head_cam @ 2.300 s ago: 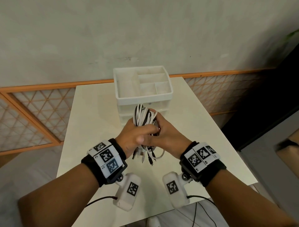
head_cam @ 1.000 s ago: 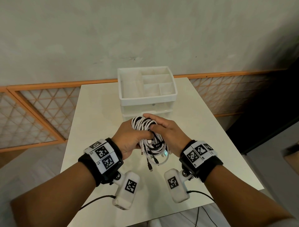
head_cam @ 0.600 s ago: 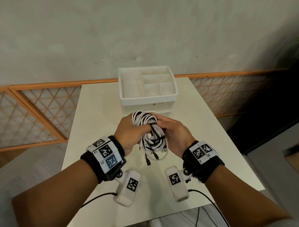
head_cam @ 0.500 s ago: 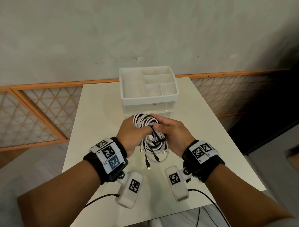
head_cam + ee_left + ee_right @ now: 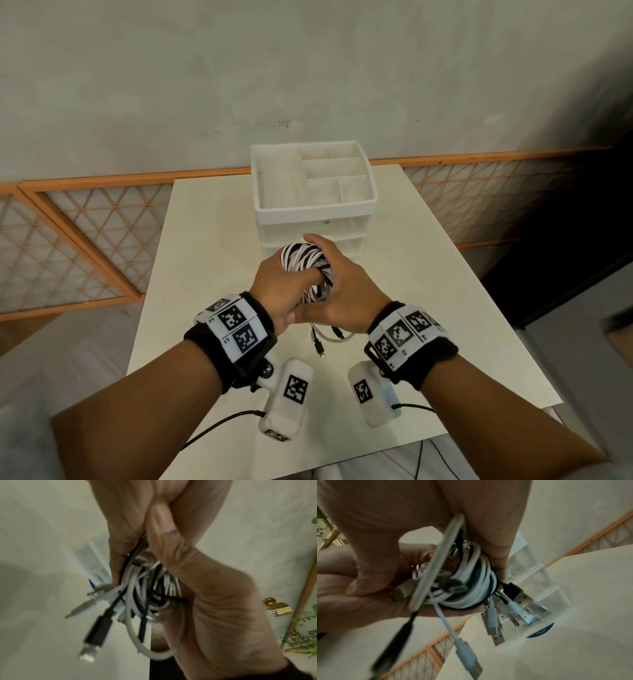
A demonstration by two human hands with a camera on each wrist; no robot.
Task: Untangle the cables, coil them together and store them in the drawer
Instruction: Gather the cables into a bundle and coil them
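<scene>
Coiled cables point(image 5: 306, 261) (both hands gripping)

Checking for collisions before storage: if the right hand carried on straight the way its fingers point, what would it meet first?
The right hand, gripping the cable bundle together with the left hand, points at the white drawer organizer. Its closed lower drawer fronts would probably come first; the gap is unclear.

Two bare forearms with no sleeves. Each wrist wears a thick black fabric wristband point(image 5: 222, 356) carrying a white curved plate of black-and-white square fiducial markers point(image 5: 236, 325). Under each wrist hangs a rounded white plastic camera pod point(image 5: 286, 397) bearing one printed marker, joined by a metal screw and trailing a thin black cable point(image 5: 219, 425).
</scene>
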